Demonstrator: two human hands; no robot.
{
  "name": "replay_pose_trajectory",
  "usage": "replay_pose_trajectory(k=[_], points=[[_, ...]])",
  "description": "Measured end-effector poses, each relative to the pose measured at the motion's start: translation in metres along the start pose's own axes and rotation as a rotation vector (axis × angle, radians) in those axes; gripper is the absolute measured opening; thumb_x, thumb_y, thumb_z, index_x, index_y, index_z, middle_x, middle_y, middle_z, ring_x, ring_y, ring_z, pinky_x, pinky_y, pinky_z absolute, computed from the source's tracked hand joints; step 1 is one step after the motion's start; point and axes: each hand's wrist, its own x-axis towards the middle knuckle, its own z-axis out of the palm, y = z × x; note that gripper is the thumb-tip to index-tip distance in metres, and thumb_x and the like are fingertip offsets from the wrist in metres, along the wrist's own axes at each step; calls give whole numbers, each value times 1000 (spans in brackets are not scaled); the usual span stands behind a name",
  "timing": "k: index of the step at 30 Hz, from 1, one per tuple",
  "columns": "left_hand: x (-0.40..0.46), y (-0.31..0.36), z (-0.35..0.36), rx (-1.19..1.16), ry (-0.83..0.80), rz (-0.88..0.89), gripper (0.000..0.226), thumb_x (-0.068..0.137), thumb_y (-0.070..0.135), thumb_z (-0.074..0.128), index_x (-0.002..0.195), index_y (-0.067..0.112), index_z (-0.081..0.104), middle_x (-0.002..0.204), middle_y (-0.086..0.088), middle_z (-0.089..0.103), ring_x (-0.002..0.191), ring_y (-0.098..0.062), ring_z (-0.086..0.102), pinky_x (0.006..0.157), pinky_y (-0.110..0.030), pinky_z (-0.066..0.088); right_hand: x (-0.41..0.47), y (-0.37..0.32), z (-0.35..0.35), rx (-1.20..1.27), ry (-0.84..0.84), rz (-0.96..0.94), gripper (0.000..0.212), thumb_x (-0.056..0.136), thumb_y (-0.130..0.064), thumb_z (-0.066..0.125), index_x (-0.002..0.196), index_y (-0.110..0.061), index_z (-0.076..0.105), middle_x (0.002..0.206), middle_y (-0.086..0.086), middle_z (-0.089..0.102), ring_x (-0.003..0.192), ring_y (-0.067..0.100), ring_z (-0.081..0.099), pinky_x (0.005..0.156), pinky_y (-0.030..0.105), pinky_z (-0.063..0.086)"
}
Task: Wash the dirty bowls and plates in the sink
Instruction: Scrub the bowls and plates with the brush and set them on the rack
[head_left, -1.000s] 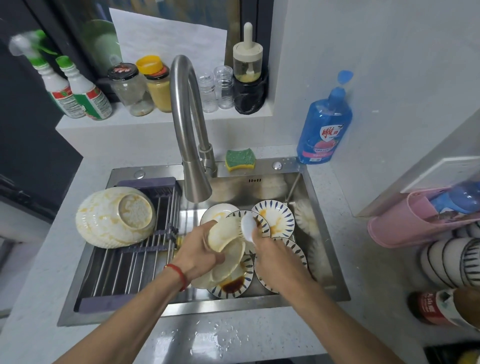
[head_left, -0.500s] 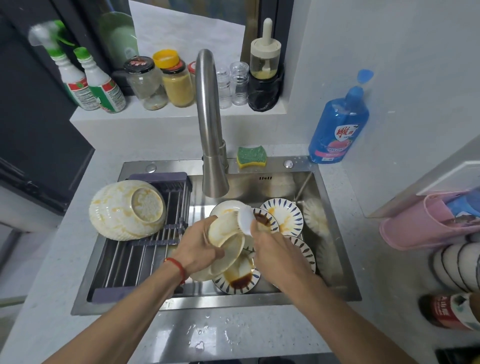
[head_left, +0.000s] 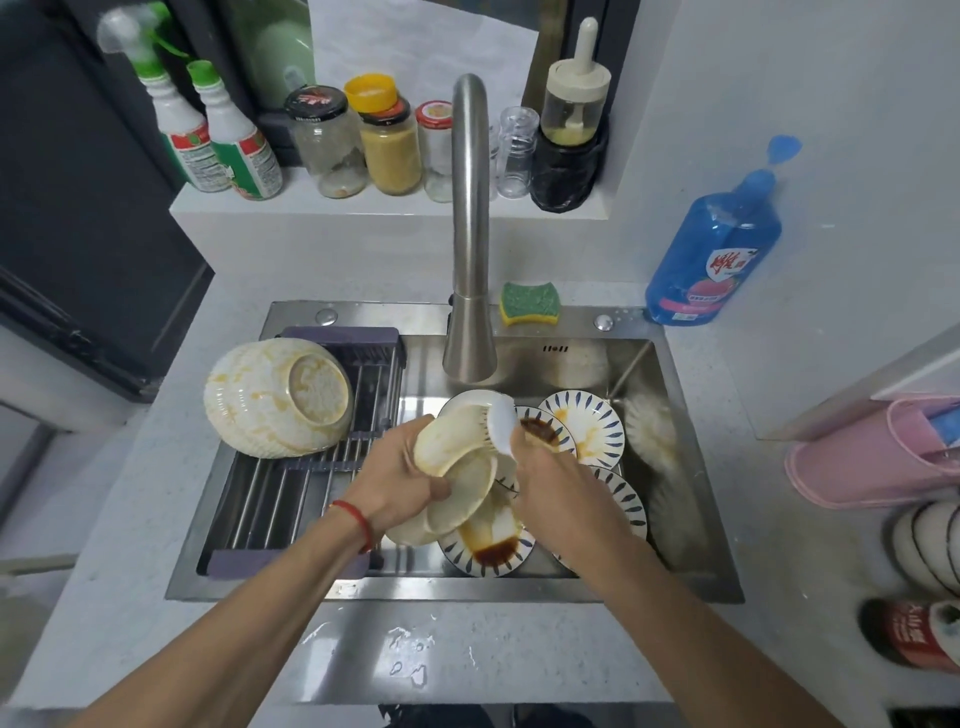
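Two hands are working over the steel sink (head_left: 691, 467). The left hand (head_left: 400, 480) is gripping a stack of cream ceramic bowls (head_left: 457, 467), fingers curled round the rims; at least three bowls are showing in the stack, smeared with yellow-orange residue and tilted on edge above the basin. The right hand (head_left: 550, 467) is holding a small white scrubbing object (head_left: 503, 423), fingers wrapped round it, pressing it against the top bowl's rim.

Below, blue-patterned white plates (head_left: 587, 426) are lying in the basin: four countable, partly hidden. Two are carrying dark brown sauce; one is stained orange.

One large cream bowl with orange stains (head_left: 275, 397) is sitting upside down on the roll-up metal drying rack (head_left: 270, 493) over the sink's left side.

One steel gooseneck faucet (head_left: 470, 234) is standing behind. One green-and-yellow sponge (head_left: 530, 303) is lying on the sink ledge. One blue dish-soap bottle (head_left: 714, 254) is standing on the desk at right.
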Motion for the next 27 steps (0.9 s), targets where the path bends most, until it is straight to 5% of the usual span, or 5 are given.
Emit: replay_pose_trajectory(k=[11, 14, 18, 23, 27], points=[[-9, -17, -30, -356, 85, -152, 61, 42, -12, 66, 91, 22, 82, 93, -7, 79, 84, -20, 75, 65, -39, 63, 19, -2, 21, 64, -73, 0, 55, 108, -20, 44, 161, -24, 26, 88, -6, 50, 72, 7, 49, 53, 23, 33], [-8, -20, -33, -402, 117, -186, 60, 42, -12, 68, 96, 14, 80, 96, -12, 79, 88, -29, 75, 73, -52, 63, 27, 1, 27, 28, -93, 40, 53, 109, -22, 42, 160, -23, 28, 95, -3, 52, 78, 13, 52, 62, 29, 40], [-1, -30, -49, -410, 233, -233, 63, 39, -8, 67, 100, 5, 76, 92, -14, 77, 85, -32, 72, 70, -49, 62, 35, 6, 37, 93, -109, 30, 48, 109, -26, 41, 156, -30, 37, 91, -7, 56, 70, 5, 52, 59, 25, 40], [25, -29, -89, -458, 505, -238, 50, 57, -14, 71, 101, 9, 74, 89, -4, 75, 82, -25, 69, 58, -34, 57, 34, 26, 48, 84, -86, 71, 50, 110, -29, 41, 158, -32, 33, 100, -8, 56, 83, 7, 56, 74, 27, 50], [59, -33, -123, -296, 652, -203, 50, 68, 4, 81, 114, 20, 67, 101, -3, 71, 92, -29, 65, 75, -39, 56, 24, 41, 59, 84, -121, 102, 50, 111, -29, 38, 160, -31, 29, 103, -2, 58, 92, 12, 57, 81, 27, 48]])
